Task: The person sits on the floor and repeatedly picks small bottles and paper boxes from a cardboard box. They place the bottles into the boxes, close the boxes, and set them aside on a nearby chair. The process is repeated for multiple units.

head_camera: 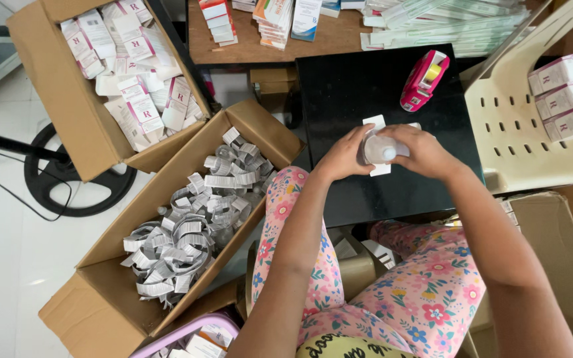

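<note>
- Head view: both hands meet over the black desk [366, 86], closed around a small white bottle [381, 150].
- Left hand [344, 156] cups the bottle's side, fingers curled on it; right hand [424, 152] grips from the other side, thumb over the top.
- White paper leaflet [374, 123] sits under and behind the bottle, edges sticking out above and below the hands.
- Step in hand, by my read: wrapping the leaflet around the bottle.
- Next move likely needs the paper held tight on the bottle, one hand freed.
- Pink tape dispenser [423, 81] near, up-desk, untouched.
- Open carton of folded leaflets [187, 219] to the left; carton of white boxes [127, 73] beyond it; stacked boxes on the plastic chair [565, 93] to the right.
</note>
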